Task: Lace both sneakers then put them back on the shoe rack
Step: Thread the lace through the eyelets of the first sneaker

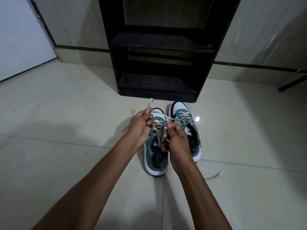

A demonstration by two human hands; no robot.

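Observation:
Two teal, white and black sneakers stand side by side on the tiled floor, toes toward the black shoe rack [114, 47]. Over the left sneaker [157, 161], my left hand [141, 125] pinches one end of its beige lace [159, 126], and that end sticks up past my fingers. My right hand [176, 138] pinches the other part of the same lace just above the tongue. The lace crosses between my hands. The right sneaker [186, 118] has its lace threaded through the eyelets, and my right hand partly hides it.
The rack has several bare dark shelves and stands against a tiled wall. A loose lace end [214, 175] lies on the floor at the right. A dark bar with a blue tip [282, 88] rests at the far right. A white door is at the left.

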